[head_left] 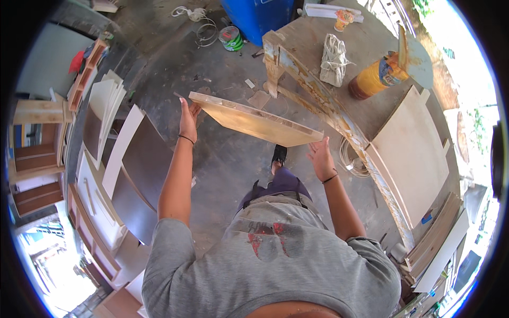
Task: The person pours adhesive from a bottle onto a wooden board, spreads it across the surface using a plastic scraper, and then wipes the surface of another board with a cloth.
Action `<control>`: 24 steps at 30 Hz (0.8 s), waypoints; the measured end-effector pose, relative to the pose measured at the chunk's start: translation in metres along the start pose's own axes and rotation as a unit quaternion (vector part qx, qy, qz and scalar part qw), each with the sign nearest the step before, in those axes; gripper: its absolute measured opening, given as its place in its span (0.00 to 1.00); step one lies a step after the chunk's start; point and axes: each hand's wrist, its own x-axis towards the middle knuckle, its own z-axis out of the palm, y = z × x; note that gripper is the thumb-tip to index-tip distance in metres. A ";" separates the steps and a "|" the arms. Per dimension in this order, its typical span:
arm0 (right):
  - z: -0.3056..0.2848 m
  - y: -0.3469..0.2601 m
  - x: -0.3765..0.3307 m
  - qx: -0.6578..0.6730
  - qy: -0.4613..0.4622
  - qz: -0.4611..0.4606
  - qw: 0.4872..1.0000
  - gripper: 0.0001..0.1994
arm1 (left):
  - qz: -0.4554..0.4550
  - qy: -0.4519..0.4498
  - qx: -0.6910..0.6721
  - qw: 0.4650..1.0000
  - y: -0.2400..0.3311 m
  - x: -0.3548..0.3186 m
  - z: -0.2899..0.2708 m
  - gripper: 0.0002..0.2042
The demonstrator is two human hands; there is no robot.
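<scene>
A flat wooden board (254,124) with a pale, laminated-looking edge hangs in the air in front of me, tilted down toward the right. At its left end is my left hand (188,121), fingers closed against the board and partly hidden by it. A thin dark piece shows by the tip of that hand; I cannot make out what it is. My right hand (321,158) grips the lower right end, thumb up along the edge. Both wrists wear dark bands. One shoe (279,154) is visible under the board.
To the right stands a worktable (313,45) holding a yellow-brown tin (374,79), a wrapped white bundle (334,61) and a pale panel (413,153). Dark and white panels (143,175) lean at left. A blue bin (260,18), a green tub (230,38) and coiled cable (207,33) stand ahead.
</scene>
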 end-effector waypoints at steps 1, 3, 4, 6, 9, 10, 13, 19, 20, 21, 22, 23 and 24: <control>-0.001 0.009 0.017 0.018 0.006 0.019 1.000 0.41 | -0.006 -0.001 -0.004 1.000 -0.010 0.020 -0.002 0.45; 0.001 0.023 0.046 0.031 0.028 0.022 0.999 0.41 | -0.012 -0.005 -0.010 1.000 -0.019 0.063 0.000 0.43; 0.001 0.027 0.061 0.034 0.040 0.025 0.998 0.40 | -0.024 -0.009 0.002 1.000 -0.021 0.083 0.005 0.42; 0.000 0.037 0.089 0.057 0.065 0.031 0.996 0.40 | -0.049 -0.016 0.029 0.998 -0.028 0.121 0.017 0.41; 0.014 0.040 0.129 0.093 0.111 0.043 0.988 0.38 | -0.089 -0.015 0.067 0.994 -0.051 0.183 0.024 0.42; 0.018 0.039 0.143 0.106 0.133 0.042 0.985 0.37 | -0.097 -0.022 0.083 0.992 -0.053 0.207 0.031 0.43; 0.026 0.050 0.190 0.124 0.134 0.022 0.983 0.36 | -0.131 -0.053 0.155 0.978 -0.065 0.275 0.048 0.46; 0.029 0.087 0.295 0.161 0.180 0.016 0.970 0.36 | -0.129 -0.047 0.230 0.964 -0.135 0.408 0.071 0.47; 0.028 0.094 0.307 0.167 0.195 0.016 0.966 0.36 | -0.141 -0.048 0.248 0.957 -0.146 0.427 0.076 0.47; 0.026 0.100 0.321 0.167 0.196 0.013 0.966 0.36 | -0.152 -0.049 0.265 0.951 -0.157 0.444 0.082 0.48; 0.024 0.105 0.333 0.165 0.196 0.011 0.967 0.36 | -0.164 -0.048 0.282 0.944 -0.170 0.458 0.083 0.48; 0.022 0.110 0.344 0.164 0.195 0.008 0.967 0.36 | -0.163 -0.045 0.282 0.944 -0.184 0.468 0.083 0.48; 0.022 0.116 0.354 0.170 0.204 0.007 0.964 0.35 | -0.162 -0.042 0.281 0.945 -0.197 0.477 0.083 0.48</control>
